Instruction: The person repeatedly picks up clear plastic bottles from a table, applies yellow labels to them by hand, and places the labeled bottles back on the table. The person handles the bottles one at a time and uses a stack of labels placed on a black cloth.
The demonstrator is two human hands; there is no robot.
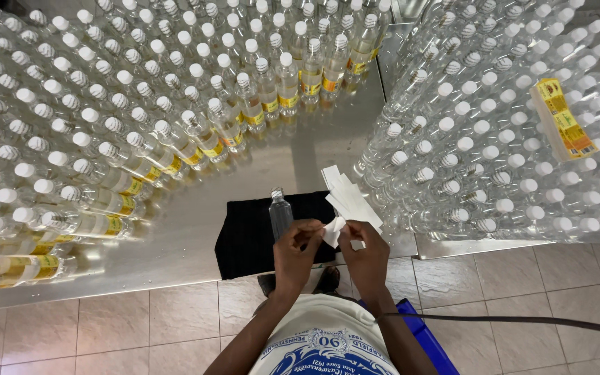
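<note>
My left hand (296, 254) and my right hand (364, 254) are raised close together over the table's front edge, both pinching a small white label strip (332, 231) between the fingertips. Just beyond my left hand, a clear unlabelled bottle (280, 212) lies on a black cloth (244, 236). A pile of white backing strips (347, 196) sits beside the cloth, right behind my right hand.
Several rows of white-capped bottles with yellow labels (175, 149) fill the steel table (293, 149) at left and back. Unlabelled clear bottles (494, 139) crowd the right, with a stack of yellow labels (562, 119) on top. A blue crate (425, 337) stands on the tiled floor.
</note>
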